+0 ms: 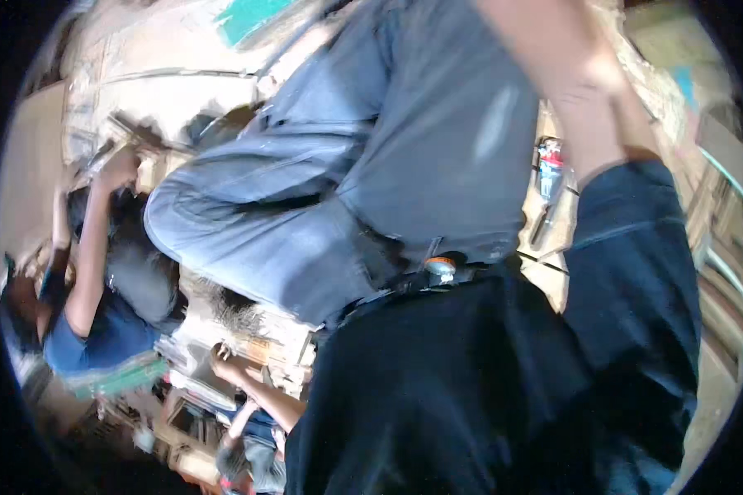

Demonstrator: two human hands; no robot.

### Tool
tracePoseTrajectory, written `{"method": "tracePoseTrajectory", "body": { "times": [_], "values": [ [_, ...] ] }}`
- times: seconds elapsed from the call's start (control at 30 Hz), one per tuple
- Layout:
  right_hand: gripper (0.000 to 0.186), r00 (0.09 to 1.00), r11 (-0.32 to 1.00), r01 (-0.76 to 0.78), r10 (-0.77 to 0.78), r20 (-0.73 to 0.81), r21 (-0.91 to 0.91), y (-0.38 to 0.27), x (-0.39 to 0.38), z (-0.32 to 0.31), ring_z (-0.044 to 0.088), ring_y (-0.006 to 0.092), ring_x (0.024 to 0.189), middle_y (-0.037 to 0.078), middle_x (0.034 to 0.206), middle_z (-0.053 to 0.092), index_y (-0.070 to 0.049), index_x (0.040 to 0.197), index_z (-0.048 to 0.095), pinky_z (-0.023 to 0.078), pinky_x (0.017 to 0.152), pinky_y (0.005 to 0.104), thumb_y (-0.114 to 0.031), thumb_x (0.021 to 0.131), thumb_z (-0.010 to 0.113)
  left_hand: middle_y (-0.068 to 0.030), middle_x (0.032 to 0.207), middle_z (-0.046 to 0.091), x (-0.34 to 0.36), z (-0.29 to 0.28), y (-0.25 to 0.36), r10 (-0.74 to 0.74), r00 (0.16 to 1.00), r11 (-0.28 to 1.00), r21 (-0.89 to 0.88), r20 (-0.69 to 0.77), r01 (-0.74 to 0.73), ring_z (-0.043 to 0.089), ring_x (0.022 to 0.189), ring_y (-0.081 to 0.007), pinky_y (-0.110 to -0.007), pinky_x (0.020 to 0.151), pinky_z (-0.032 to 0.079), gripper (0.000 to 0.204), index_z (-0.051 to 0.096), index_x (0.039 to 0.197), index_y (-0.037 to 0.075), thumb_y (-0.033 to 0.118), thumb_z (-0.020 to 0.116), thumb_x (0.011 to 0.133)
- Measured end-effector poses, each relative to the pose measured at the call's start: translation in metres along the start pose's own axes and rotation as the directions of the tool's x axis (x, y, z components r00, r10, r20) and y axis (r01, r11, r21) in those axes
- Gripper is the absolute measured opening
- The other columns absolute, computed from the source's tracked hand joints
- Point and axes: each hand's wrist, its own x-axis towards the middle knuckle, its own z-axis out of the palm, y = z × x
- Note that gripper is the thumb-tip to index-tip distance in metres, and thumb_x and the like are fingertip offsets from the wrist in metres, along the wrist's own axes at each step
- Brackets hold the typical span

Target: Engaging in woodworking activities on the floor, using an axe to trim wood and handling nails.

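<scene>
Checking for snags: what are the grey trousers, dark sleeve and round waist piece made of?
Grey trousers: matte woven cloth, perhaps denim, by soft creases. Dark sleeve: matte cloth, showing a seam. Round waist piece: shiny metal or plastic, by its glint; unclear.

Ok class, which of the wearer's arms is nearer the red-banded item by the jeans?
Right. The right arm runs just right of the red-banded item. The left isn't identifiable: a forearm left of the torso, owner unclear, lies well away.
</scene>
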Motion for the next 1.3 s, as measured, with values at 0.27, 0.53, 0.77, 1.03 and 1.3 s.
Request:
{"method": "tracePoseTrajectory", "body": {
  "times": [0.27, 0.53, 0.77, 1.03, 1.3],
  "values": [
    [0.029, 0.981, 0.997, -0.075, 0.068, 0.179, 0.032, -0.065, -0.005, 0.002, 0.058, 0.0166, 0.081, 0.005, 0.084, 0.064, -0.007, 0.101, 0.066, 0.047, 0.073, 0.0338, -0.025, 0.079, 0.072, -0.0115, 0.114, 0.061, -0.061, 0.026, -0.03, -0.013, 0.978, 0.977, 0.213, 0.207, -0.032, 0.063, 0.087, -0.0223, -0.033, 0.073, 0.052, 0.038, 0.06, 0.12, 0.006, 0.018, 0.068, 0.085],
    [0.023, 0.948, 0.956, -0.257, 0.22, 0.231, 0.144, -0.071, -0.006, 0.005, 0.057, 0.0133, 0.067, 0.002, 0.078, 0.061, -0.004, 0.098, 0.066, 0.049, 0.058, 0.0306, -0.017, 0.079, 0.072, -0.0074, 0.097, 0.063, -0.071, 0.093, -0.036, -0.103, 0.929, 0.995, 0.026, 0.355, 0.1, 0.061, 0.081, -0.0158, -0.028, 0.069, 0.05, 0.029, 0.06, 0.109, 0.002, 0.008, 0.07, 0.083],
    [0.025, 0.979, 0.991, -0.105, 0.089, 0.185, 0.079, -0.066, -0.012, 0.017, 0.057, 0.0146, 0.078, 0.002, 0.081, 0.062, -0.004, 0.098, 0.067, 0.048, 0.07, 0.0301, -0.015, 0.077, 0.073, -0.0096, 0.083, 0.066, -0.056, 0.128, -0.031, -0.224, 0.94, 0.973, 0.006, 0.258, 0.231, 0.061, 0.076, -0.0169, -0.03, 0.069, 0.048, 0.037, 0.064, 0.098, -0.001, 0.029, 0.073, 0.08],
    [0.025, 0.981, 0.994, -0.088, 0.075, 0.179, 0.064, -0.07, -0.008, 0.009, 0.056, 0.0121, 0.078, 0.001, 0.081, 0.064, -0.004, 0.097, 0.067, 0.047, 0.071, 0.029, -0.017, 0.076, 0.075, -0.0069, 0.087, 0.066, -0.064, 0.118, -0.012, -0.409, 0.819, 0.59, -0.569, 0.402, 0.574, 0.062, 0.071, -0.014, -0.025, 0.06, 0.053, 0.017, 0.061, 0.103, 0.0, 0.004, 0.064, 0.086],
    [0.024, 0.973, 0.989, -0.146, 0.142, 0.181, 0.007, -0.072, -0.003, 0.007, 0.055, 0.0121, 0.078, 0.001, 0.082, 0.062, -0.002, 0.098, 0.066, 0.047, 0.07, 0.0281, -0.016, 0.079, 0.073, -0.0001, 0.094, 0.065, -0.061, 0.092, -0.003, -0.386, 0.856, 0.477, -0.721, 0.343, 0.504, 0.062, 0.088, -0.014, -0.03, 0.075, 0.049, 0.016, 0.061, 0.103, 0.012, 0.004, 0.059, 0.09]
  ]
}}
